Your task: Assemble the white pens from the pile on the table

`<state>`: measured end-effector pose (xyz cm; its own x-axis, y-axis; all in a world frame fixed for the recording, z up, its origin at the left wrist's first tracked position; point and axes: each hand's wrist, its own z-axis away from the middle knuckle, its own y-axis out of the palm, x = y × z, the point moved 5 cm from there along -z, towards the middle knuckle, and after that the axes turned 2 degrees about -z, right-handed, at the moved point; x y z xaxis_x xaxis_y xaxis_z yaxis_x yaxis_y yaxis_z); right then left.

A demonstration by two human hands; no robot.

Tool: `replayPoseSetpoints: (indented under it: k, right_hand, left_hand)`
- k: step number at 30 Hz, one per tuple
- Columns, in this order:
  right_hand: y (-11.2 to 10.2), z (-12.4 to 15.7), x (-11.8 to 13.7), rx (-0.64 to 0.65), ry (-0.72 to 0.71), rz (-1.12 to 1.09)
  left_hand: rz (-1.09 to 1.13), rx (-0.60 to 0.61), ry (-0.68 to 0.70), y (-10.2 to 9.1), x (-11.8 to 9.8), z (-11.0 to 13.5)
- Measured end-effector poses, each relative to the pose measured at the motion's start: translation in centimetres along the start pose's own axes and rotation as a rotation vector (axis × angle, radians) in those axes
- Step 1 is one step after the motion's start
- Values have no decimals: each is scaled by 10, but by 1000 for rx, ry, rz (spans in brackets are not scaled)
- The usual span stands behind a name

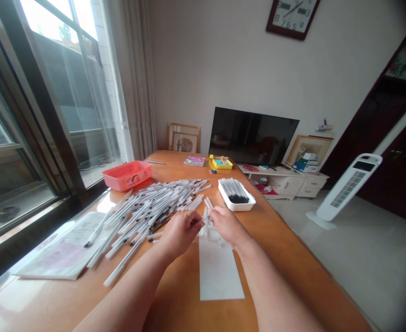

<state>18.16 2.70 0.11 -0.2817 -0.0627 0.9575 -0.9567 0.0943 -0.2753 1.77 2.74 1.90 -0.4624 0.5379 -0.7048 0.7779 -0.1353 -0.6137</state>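
Observation:
My left hand [185, 230] is closed in a pinch above the table, its fingertips at a small pale piece too unclear to name. Close beside it, my right hand [228, 225] grips a clear-barrelled pen [208, 203] that points away from me. Below both hands lies a long white paper strip [220, 272], with several clear pieces partly hidden at its far end. To the left spreads a large loose pile of clear pens with black ends [154, 207]. Beyond my right hand, a white plastic box [246, 206] holds many pens lined up, black ends toward me.
A red plastic basket [127, 177] stands at the table's left edge, near a paper booklet [62, 251] partly under pens. Farther back are a yellow box [222, 163] and a colourful booklet [194, 161]. The wooden table's [286, 263] right edge drops to the floor.

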Motion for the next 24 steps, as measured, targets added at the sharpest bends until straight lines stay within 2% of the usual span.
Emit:
replayPoseSetpoints:
  k: [3,10,16,20,24]
  right_hand:
    - [-4,0,1,11,22,-61]
    - [-10,6,10,75,-79,99]
    - [-12,7,14,48,-114,149]
    - [-12,7,15,43,-156,166]
    - [-12,4,10,-9,-162,196]
  left_hand:
    - [110,40,-27,3,2,0]
    - [280,176,-138,10,5,1]
    - [350,295,-232,12,3,6]
    - [331,260,-205,12,6,4]
    - [126,109,-62,4,2,1]
